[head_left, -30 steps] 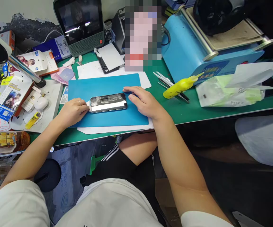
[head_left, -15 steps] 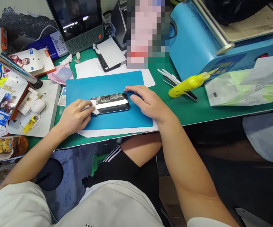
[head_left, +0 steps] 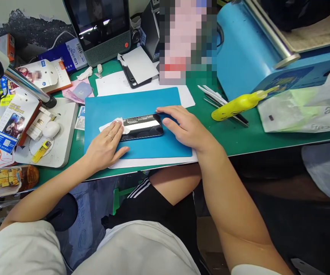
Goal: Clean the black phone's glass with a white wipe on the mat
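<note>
A black smartphone (head_left: pixel 143 131) lies screen up on a blue mat (head_left: pixel 159 149), with bright reflections across its glass. My left hand (head_left: pixel 104 147) rests over its left end, fingers straight and flat, thumb held apart. Under those fingers a white tissue (head_left: pixel 120 124) is pressed against the screen; the fingers cover part of it and the phone's left edge. At the phone's right end is my right hand (head_left: pixel 186 126), open, thumb and index finger apart. Its index fingertip is at the far right corner; whether it touches the phone I cannot tell.
Behind the mat sit white paper and a black phone case (head_left: pixel 133 78). A yellow bottle (head_left: pixel 236 109) lies on thin tools to the right, near a blue machine (head_left: pixel 245 49) and a plastic packet (head_left: pixel 299 109). Boxes and a lamp pole (head_left: pixel 30 84) crowd the left.
The fingers of my left hand have gone from curled around the tissue to flat on top of it, thumb spread out. My right hand keeps its place; the view has shifted slightly.
</note>
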`<act>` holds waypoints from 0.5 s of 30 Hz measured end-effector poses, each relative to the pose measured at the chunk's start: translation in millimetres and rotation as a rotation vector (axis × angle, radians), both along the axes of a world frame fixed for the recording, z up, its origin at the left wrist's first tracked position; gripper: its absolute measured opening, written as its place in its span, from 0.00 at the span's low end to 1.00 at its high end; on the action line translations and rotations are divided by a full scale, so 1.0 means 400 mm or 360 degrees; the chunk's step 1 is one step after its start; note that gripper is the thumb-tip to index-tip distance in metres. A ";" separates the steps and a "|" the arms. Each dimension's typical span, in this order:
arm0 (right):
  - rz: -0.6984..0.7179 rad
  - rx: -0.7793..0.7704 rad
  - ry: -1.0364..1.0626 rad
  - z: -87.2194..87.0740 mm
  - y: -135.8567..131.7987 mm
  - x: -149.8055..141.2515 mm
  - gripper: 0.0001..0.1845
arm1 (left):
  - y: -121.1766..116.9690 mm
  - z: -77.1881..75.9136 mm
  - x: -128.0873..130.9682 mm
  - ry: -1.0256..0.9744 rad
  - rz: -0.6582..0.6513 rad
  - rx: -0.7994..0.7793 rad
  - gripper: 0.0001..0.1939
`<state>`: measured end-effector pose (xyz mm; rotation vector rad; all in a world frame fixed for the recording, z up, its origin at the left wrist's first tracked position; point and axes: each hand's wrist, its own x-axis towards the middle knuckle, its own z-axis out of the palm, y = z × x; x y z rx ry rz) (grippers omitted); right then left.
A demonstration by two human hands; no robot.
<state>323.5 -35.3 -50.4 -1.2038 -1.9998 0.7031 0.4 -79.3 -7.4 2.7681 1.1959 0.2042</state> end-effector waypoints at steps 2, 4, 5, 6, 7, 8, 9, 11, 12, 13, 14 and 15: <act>0.0001 0.0003 0.0012 -0.001 0.000 -0.001 0.29 | -0.021 0.002 0.002 0.0013 0.0014 0.0009 0.37; 0.0004 -0.0001 0.0016 -0.003 0.000 -0.001 0.29 | -0.054 0.006 0.000 0.0002 0.0029 0.0032 0.37; 0.0010 -0.0002 0.0014 -0.004 0.000 -0.001 0.29 | -0.069 0.007 -0.001 -0.0008 0.0040 0.0039 0.37; 0.0014 -0.0001 0.0011 -0.005 0.001 -0.001 0.29 | -0.081 0.009 -0.001 -0.0014 0.0049 0.0041 0.37; 0.0018 0.0001 0.0007 -0.006 0.001 -0.001 0.29 | -0.086 0.010 0.000 -0.0017 0.0050 0.0038 0.37; 0.0021 0.0006 0.0003 -0.006 0.000 -0.001 0.29 | -0.084 0.012 0.004 -0.0016 0.0048 0.0033 0.36; 0.0023 0.0010 0.0000 -0.006 0.000 -0.001 0.29 | -0.074 0.014 0.009 -0.0012 0.0046 0.0030 0.36; 0.0023 0.0011 0.0002 -0.005 0.000 -0.001 0.30 | -0.039 0.017 0.024 0.0012 0.0051 0.0027 0.34; 0.0024 0.0006 0.0005 -0.004 0.000 -0.001 0.30 | -0.018 0.019 0.032 0.0026 0.0059 0.0030 0.34; 0.0026 0.0000 0.0008 -0.003 0.000 -0.001 0.31 | 0.002 0.021 0.040 0.0045 0.0067 0.0029 0.35; 0.0026 -0.0005 0.0010 -0.002 0.001 -0.001 0.31 | 0.021 0.022 0.047 0.0056 0.0077 0.0033 0.35; 0.0025 -0.0008 0.0012 0.000 0.002 -0.001 0.31 | 0.036 0.023 0.052 0.0059 0.0084 0.0038 0.35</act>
